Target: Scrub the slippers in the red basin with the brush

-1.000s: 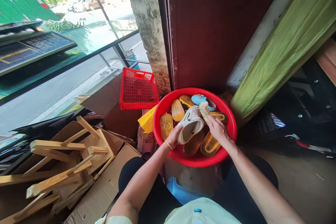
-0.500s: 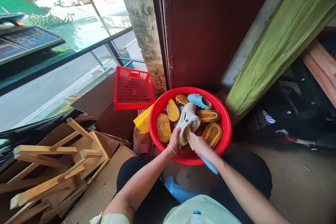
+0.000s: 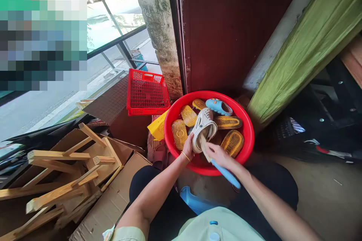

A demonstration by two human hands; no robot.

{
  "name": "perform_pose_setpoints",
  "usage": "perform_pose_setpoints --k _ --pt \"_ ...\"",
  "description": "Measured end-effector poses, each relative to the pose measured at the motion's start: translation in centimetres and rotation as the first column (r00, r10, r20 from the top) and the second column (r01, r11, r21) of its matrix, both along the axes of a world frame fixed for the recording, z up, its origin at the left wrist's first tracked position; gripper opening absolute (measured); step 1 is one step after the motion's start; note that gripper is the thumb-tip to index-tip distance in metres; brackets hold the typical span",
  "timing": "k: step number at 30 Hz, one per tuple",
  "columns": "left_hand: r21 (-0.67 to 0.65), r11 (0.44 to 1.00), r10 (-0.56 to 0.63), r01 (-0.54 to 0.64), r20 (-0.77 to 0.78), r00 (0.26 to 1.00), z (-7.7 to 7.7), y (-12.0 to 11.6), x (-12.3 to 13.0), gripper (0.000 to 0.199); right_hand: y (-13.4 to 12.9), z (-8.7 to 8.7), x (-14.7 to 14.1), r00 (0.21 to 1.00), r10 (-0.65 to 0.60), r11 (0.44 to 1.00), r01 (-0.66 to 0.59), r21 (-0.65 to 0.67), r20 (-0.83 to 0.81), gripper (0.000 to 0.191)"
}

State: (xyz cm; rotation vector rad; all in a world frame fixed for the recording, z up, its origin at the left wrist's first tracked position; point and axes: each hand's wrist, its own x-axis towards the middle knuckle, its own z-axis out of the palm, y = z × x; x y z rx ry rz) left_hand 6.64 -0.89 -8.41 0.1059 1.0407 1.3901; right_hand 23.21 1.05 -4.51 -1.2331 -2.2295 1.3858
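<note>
Off-white ridged clog (image 3: 207,119), held over round red plastic basin (image 3: 250,139); left hand (image 3: 187,147), fingers closed on clog's edge. Blue-handled, pale-headed brush (image 3: 226,175), gripped by right hand (image 3: 218,155); bristle tips indistinct inside clog's opening.

Looks smooth and glossy, like plastic, on the red basin (image 3: 249,131) and blue brush handle (image 3: 227,175); matt and rubbery on the white clog (image 3: 206,116). Shows bare wood in the stool legs (image 3: 60,155), dull cardboard (image 3: 109,205), rough masonry in the pillar (image 3: 154,19).

Daylight glares beside upper-left pixelation; the lower right is dim.
</note>
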Motion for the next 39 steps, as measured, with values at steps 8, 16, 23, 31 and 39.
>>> perform_pose_setpoints --k 8,16,23,31,39 --pt "-0.086 0.992 -0.083 0.091 0.092 0.992 1.3 0.6 -1.0 0.066 -2.3 -0.7 8.5 0.956 0.014 0.926 -0.123 0.358 0.293 0.05" --pt "0.0 0.998 -0.057 0.059 0.285 0.957 3.1 1.1 -1.1 0.065 -3.9 1.8 2.5 0.933 0.024 0.769 -0.247 0.59 0.358 0.051" --pt "-0.009 0.99 -0.127 0.138 0.329 0.936 3.9 0.3 -3.4 0.069 1.1 0.7 8.5 0.877 -0.152 0.743 -0.203 0.637 0.456 0.052" --pt "0.006 0.984 -0.171 0.178 0.324 0.931 2.0 -0.8 -3.7 0.064 2.0 -1.5 3.3 0.949 -0.092 0.779 -0.12 0.615 0.302 0.05" --pt "-0.191 0.976 -0.085 0.104 0.101 0.991 0.0 -0.2 -3.7 0.049 8.1 -2.4 3.2 0.95 -0.221 0.8 0.048 0.599 0.22 0.05"
